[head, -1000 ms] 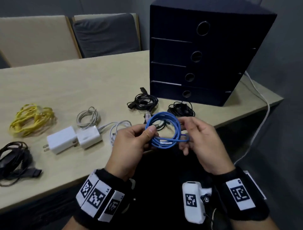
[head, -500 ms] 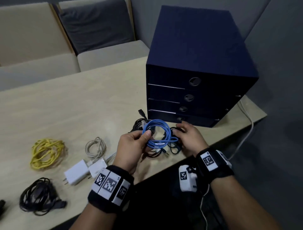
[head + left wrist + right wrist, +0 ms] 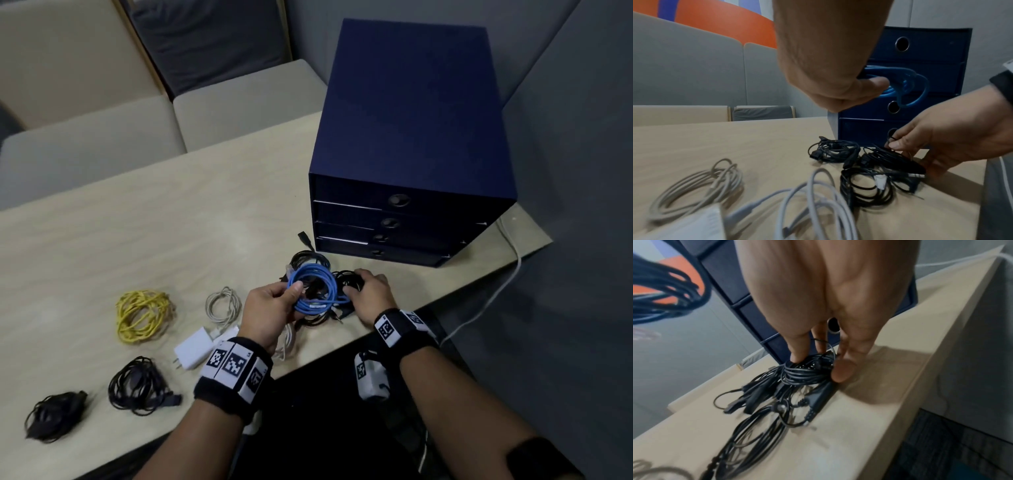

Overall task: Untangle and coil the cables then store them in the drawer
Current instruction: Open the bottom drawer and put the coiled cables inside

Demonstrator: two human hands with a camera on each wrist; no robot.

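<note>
At the far left of the bench (image 3: 102, 240), near its front edge, lies a small black cable bundle (image 3: 51, 416), and just to its right a larger black coil (image 3: 138, 385) with a plug at its end. Beyond these sits the yellow cable (image 3: 142, 315), loosely coiled, well apart from the hands. Next comes a beige coiled cable (image 3: 222, 305), with a white charger (image 3: 193, 347) lying just in front of it and loops of white cable (image 3: 818, 203) trailing toward the front edge. The left hand (image 3: 270, 311) is raised above the bench, its grip clenched round the blue cable (image 3: 313, 291): thumb and fingers pinch one side of the neat coil, which hangs in the air in front of the drawers. Beneath and beyond the blue coil lie several black cables (image 3: 835, 151) tangled together on the bench. The right hand (image 3: 371, 294) reaches down onto the rightmost of these, a tightly wound black bundle (image 3: 807, 371), its fingertips (image 3: 842, 371) closing on either side of it while it rests on the bench surface. Just behind stands the dark blue drawer unit (image 3: 411, 137), all four drawers closed, each with a round pull hole. A white cord (image 3: 507, 270) runs off the right edge of the bench.
</note>
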